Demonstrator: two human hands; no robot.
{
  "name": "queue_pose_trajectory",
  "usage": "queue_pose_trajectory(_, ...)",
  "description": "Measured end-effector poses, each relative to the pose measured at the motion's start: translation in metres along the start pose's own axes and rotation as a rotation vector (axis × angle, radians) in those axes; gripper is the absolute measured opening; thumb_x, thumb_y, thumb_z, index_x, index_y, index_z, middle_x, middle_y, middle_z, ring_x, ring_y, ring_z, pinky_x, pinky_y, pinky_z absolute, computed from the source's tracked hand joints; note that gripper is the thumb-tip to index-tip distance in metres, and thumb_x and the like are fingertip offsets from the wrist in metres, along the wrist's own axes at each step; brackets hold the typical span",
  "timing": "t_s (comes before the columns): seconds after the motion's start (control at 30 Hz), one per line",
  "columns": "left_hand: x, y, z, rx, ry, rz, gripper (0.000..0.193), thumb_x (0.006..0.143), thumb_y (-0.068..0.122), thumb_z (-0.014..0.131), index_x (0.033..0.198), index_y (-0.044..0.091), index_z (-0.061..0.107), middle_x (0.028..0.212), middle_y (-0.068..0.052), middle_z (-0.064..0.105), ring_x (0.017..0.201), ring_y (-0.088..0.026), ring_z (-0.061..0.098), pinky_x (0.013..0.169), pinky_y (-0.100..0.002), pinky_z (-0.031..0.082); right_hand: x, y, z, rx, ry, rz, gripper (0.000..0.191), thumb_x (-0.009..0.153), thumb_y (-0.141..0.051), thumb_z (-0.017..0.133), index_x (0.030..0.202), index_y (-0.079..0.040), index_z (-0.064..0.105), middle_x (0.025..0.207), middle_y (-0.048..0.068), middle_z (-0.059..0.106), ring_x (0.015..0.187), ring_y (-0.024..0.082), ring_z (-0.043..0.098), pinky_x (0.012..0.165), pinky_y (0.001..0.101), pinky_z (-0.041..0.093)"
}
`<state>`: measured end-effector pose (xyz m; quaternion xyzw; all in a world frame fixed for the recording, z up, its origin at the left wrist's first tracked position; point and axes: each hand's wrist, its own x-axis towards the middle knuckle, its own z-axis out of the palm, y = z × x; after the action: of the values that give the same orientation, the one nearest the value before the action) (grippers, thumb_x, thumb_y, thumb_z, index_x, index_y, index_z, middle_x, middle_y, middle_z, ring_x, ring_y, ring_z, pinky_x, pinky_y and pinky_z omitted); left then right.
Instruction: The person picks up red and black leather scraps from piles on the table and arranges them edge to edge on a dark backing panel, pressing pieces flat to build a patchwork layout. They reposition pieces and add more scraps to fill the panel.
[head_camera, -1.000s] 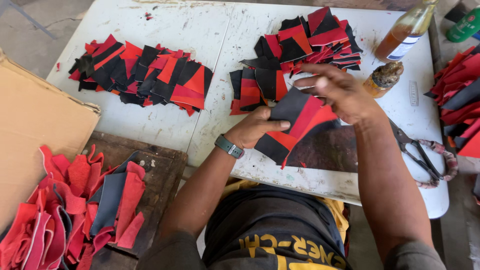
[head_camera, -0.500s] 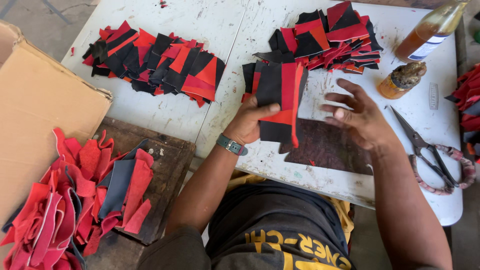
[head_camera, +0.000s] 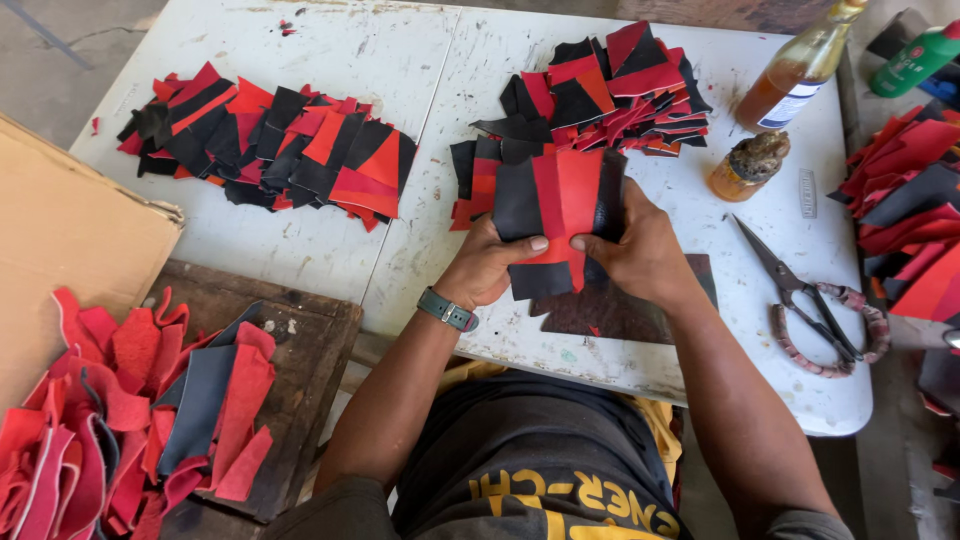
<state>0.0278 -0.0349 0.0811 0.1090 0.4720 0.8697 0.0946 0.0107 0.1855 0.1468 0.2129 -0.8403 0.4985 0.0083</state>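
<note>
Since half a second ago, your right hand (head_camera: 640, 250) has come off the table and closed in on the stack of black and red leather pieces (head_camera: 555, 215), so both hands now grip it together over the near part of the white worktable (head_camera: 330, 250). Your left hand (head_camera: 490, 265), with a green watch at the wrist, clamps the stack's lower left side, thumb pressed on the red front piece; your right hand clamps the lower right side, thumb meeting the left thumb and fingers wrapped behind, out of sight. The stack stands upright just above a dark brown leather mat (head_camera: 620, 310), which your hands partly hide. Behind it lies a heap of red and black cut pieces (head_camera: 610, 90), with a second spread heap (head_camera: 270, 145) well to the left. At the far right stands an amber bottle with a white label (head_camera: 795, 70), its top cut off by the frame, and nearer sits a small amber jar with a crusted lid (head_camera: 748, 168). Scissors with wrapped handles (head_camera: 815, 300) lie to the right. A tan cardboard sheet (head_camera: 70, 240) leans at left above red offcuts (head_camera: 110, 420), partly cut off.
</note>
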Motion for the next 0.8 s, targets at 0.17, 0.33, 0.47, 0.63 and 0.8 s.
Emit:
queue_pose_trajectory(0.17,-0.03,0.021,-0.014,0.086,-0.054,0.057,0.049,0.088,0.001,0.076,0.134,0.0,0.06,0.124,-0.005,0.069,0.114,-0.015,0.065,0.102,-0.033,0.053,0.013,0.042,-0.043,-0.172,0.17,0.07,0.067,0.084,0.003,0.074,0.147,0.001,0.05,0.103,0.016,0.073,0.09,0.02,0.07,0.078,0.0347,0.055)
queue_pose_trajectory(0.33,-0.029,0.022,-0.028,0.4,0.101,0.135,0.035,0.098,0.007,0.072,0.132,-0.002,0.063,0.12,-0.006,0.07,0.108,-0.014,0.064,0.097,-0.033,0.055,0.028,0.068,-0.047,-0.09,0.05,0.206,0.074,0.077,-0.02,0.091,0.137,0.005,0.056,0.114,0.019,0.074,0.096,0.025,0.071,0.08,0.0357,0.058)
queue_pose_trajectory(0.47,-0.019,0.009,-0.031,0.046,0.123,0.002,0.034,0.101,0.014,0.064,0.132,0.0,0.062,0.125,-0.006,0.069,0.113,-0.013,0.065,0.097,-0.034,0.054,0.023,0.051,-0.042,-0.609,0.152,0.177,0.111,0.061,-0.038,0.099,0.148,0.004,0.044,0.123,0.033,0.061,0.111,0.044,0.063,0.089,0.048,0.051)
queue_pose_trajectory(0.63,-0.019,0.006,-0.047,-0.383,0.08,-0.122,0.031,0.107,0.019,0.059,0.132,0.001,0.06,0.126,-0.009,0.068,0.115,-0.021,0.066,0.101,-0.04,0.055,-0.031,0.029,-0.058,-0.685,-0.012,0.29,0.104,0.062,-0.045,0.094,0.148,-0.006,0.05,0.137,0.021,0.063,0.126,0.039,0.06,0.104,0.047,0.048)
queue_pose_trajectory(0.8,-0.017,0.005,-0.053,-0.39,0.109,-0.068,0.034,0.101,0.017,0.056,0.135,0.01,0.058,0.128,-0.005,0.067,0.117,-0.02,0.064,0.1,-0.044,0.055,-0.052,0.023,-0.057,-0.838,-0.164,0.319,0.112,0.049,-0.046,0.102,0.142,-0.006,0.054,0.127,0.023,0.062,0.115,0.042,0.058,0.097,0.0469,0.047)
